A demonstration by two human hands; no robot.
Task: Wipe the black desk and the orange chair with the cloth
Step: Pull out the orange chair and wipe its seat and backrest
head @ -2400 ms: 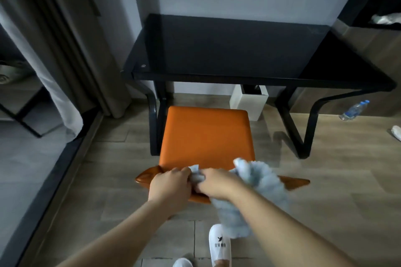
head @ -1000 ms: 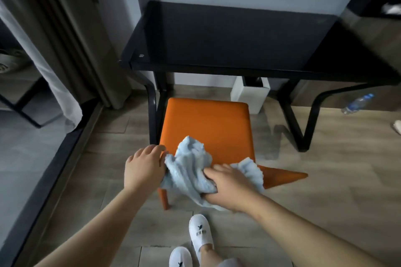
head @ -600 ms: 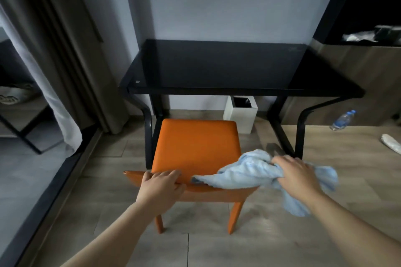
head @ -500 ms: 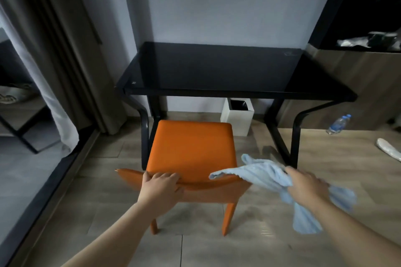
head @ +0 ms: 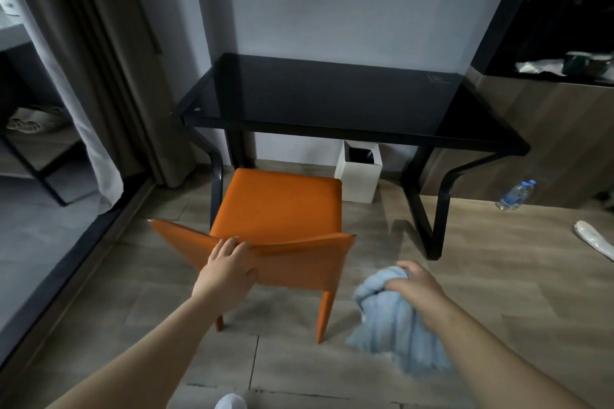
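— Listing hands first: left hand (head: 229, 267) gripping top edge of orange chair (head: 279, 206) backrest, fingers curled over it; right hand (head: 413, 285) clenched on bunched light-blue cloth (head: 395, 325), off to right of chair, above floor.

— Noted. Furniture?

— Chair standing just before black worktop (head: 332, 100), seat partly under its front edge. White bin (head: 358, 176) beneath worktop; plastic bottle (head: 516, 195) lying on floor at right.

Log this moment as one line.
left hand: grips chair backrest top | right hand: holds cloth off chair, over floor | desk: untouched now
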